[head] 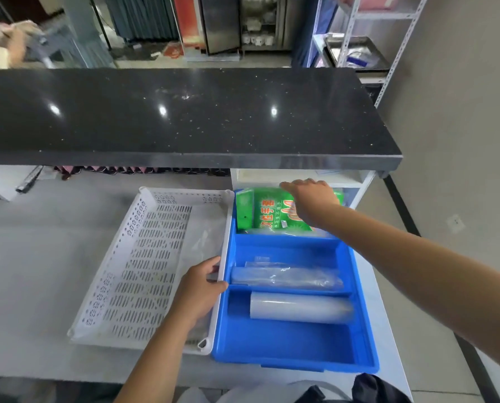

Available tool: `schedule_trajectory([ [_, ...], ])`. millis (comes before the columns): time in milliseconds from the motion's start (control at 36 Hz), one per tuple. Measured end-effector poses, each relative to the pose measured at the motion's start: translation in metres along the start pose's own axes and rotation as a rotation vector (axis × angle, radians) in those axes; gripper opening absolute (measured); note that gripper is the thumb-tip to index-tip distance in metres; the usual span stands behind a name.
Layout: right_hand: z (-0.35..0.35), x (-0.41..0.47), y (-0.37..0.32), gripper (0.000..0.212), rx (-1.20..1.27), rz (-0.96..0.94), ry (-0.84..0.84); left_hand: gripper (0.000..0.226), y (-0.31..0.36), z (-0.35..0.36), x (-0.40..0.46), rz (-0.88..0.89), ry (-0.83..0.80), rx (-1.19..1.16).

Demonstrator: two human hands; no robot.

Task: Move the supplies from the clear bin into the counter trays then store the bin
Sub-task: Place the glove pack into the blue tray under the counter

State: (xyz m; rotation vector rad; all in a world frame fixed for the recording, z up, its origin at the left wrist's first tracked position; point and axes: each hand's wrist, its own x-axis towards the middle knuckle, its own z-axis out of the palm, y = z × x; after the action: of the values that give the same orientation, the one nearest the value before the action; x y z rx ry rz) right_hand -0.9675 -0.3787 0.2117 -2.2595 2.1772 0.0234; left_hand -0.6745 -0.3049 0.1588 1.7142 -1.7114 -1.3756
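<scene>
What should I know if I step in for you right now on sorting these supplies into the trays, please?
Left hand: grips the right rim of the white perforated tray, where it meets the blue tray.
Right hand: rests on the green glove packs in the blue tray's far compartment; whether it grips them I cannot tell.
Middle compartment: clear plastic packets. Near compartment: a clear roll.
The white tray holds only a thin clear bag.
Done: blue tray is stocked.
Left: the clear bin is out of view, so check it for leftovers, then store it.
</scene>
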Motion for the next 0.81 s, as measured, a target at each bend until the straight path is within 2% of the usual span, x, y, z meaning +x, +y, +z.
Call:
schedule_trajectory([
  [167, 0.041, -0.018, -0.009, 0.065, 0.131, 0.026, -0.036, 0.058, 0.0, 0.006, -0.003, -0.013, 0.036, 0.005],
  [278, 0.058, -0.026, -0.002, 0.069, 0.182, 0.055, -0.095, 0.072, 0.002, 0.01, -0.007, -0.032, 0.06, 0.006],
  [444, 0.07, -0.027, 0.004, 0.067, 0.226, 0.022, -0.066, 0.056, 0.0, 0.013, -0.007, -0.075, 0.1, 0.027],
  [639, 0.051, -0.042, -0.007, 0.067, 0.394, -0.053, -0.035, 0.06, 0.003, 0.013, -0.011, -0.136, 0.143, 0.034],
  [806, 0.009, -0.088, -0.061, 0.059, 0.664, -0.157, -0.047, 0.061, 0.016, 0.006, -0.03, -0.116, 0.097, 0.033],
])
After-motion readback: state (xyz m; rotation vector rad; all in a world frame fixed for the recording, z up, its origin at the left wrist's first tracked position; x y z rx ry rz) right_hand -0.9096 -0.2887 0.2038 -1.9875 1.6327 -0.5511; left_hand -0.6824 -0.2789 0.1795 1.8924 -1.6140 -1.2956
